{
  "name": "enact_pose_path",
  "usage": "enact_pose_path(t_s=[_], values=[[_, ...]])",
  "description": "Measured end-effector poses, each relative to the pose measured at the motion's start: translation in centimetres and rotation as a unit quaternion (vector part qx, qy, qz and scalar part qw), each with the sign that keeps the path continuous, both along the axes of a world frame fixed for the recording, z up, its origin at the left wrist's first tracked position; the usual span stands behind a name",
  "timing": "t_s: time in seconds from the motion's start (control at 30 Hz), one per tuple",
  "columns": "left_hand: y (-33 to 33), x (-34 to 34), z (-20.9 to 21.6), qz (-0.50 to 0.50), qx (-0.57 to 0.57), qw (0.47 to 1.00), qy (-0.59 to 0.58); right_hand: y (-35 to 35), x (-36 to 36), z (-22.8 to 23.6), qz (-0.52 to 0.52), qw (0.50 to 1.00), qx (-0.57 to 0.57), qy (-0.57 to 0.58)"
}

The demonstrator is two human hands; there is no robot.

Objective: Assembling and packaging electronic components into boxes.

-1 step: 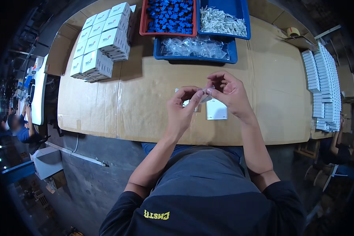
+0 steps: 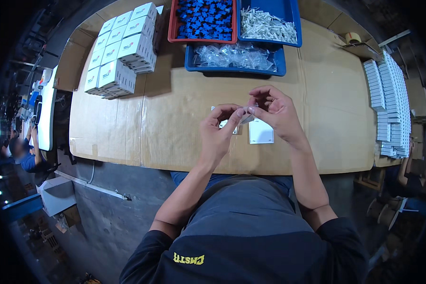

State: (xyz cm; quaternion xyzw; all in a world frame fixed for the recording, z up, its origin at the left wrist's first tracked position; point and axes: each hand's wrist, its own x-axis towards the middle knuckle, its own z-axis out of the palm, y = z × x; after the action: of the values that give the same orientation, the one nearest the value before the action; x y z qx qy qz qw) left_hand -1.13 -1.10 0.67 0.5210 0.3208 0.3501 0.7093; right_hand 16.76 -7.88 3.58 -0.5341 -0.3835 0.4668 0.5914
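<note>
Small, thin, translucent plastic bag (image 2: 246, 118)

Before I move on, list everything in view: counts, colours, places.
Held piece: one, clear, baglike, between both hands
Flat piece: one, white, by right hand
Part-hidden piece: one, white, behind left hand
Red bin: one, red, far side
Bits: many, blue, in red bin
Blue bins: two, blue, beside and in front of red bin
Sticks: many, white, in farther blue bin
Bags: many, clear, in nearer blue bin
Boxes: many, white, stacked far left
Cases: many, white, stacked right
Tape roll: one, yellow, far right
Table: one, brown, centre
Carton: one, pale, left floor
Other people: at least two, dark-clad, both edges
Forearms: two, bare, lower middle
Left hand and right hand: two, bare, pinching held piece
</note>
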Motion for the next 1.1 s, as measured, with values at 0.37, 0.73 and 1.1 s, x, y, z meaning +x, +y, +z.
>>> enact_pose_path(t_s=[0.37, 0.73, 1.1], values=[[0.2, -0.3, -0.2, 0.056, 0.025, 0.998, 0.012, -0.2, 0.4, -2.0, -0.011, 0.998, -0.017, 0.053], [0.1, 0.3, 0.3, 0.063, 0.039, 0.997, 0.025, -0.5, 0.8, -2.2, -0.012, 0.998, -0.004, 0.063], [0.4, 0.5, 0.1, 0.041, -0.054, 0.998, 0.002, -0.8, 0.8, -2.6, -0.022, 0.997, 0.010, 0.079]])
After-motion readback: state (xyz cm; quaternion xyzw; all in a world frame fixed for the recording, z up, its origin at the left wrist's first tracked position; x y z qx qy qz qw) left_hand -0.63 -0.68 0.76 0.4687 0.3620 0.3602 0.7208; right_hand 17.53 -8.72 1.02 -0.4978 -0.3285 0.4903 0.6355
